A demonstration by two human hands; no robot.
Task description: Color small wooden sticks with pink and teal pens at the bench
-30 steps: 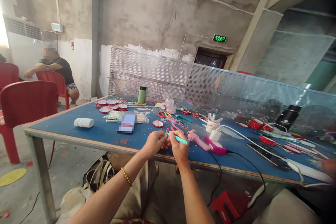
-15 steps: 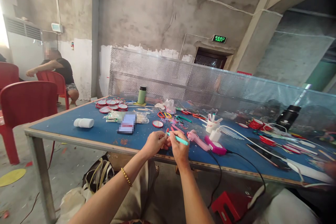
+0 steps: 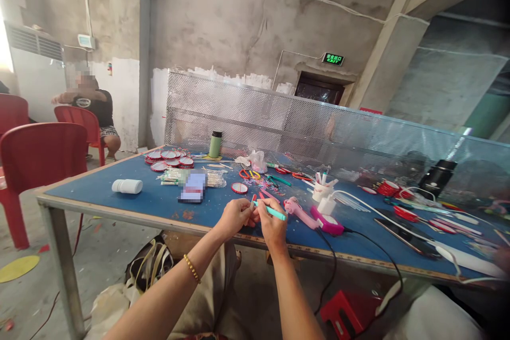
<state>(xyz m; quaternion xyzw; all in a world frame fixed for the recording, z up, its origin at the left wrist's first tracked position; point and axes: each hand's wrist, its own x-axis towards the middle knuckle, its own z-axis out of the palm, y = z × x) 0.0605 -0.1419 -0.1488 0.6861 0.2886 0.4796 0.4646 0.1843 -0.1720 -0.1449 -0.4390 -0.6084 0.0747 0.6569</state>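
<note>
Over the table's front edge, my left hand (image 3: pixel 236 214) is closed, its fingertips pinching a small red piece (image 3: pixel 254 198) that is mostly hidden. Close beside it, my right hand (image 3: pixel 274 229) is wrapped round a teal marker (image 3: pixel 276 213), held like a pen with its tip end pointing at the left fingers. Just beyond the hands lies a round red-rimmed disc (image 3: pixel 239 188) with a pale face. Pink strips (image 3: pixel 271 197) and a pink handheld fan (image 3: pixel 299 213) lie right of the hands.
A phone (image 3: pixel 193 187), white bottle (image 3: pixel 127 186) and stacked red-rimmed discs (image 3: pixel 169 158) are on the left of the blue table (image 3: pixel 99 187). Pliers (image 3: pixel 279 180), a cup of markers (image 3: pixel 322 190) and a magenta device (image 3: pixel 327 221) with cables lie right. A person (image 3: pixel 93 106) sits far left.
My hands and the marker have stayed nearly still. The seated person at far left has turned the upper body and drawn the arms up.
</note>
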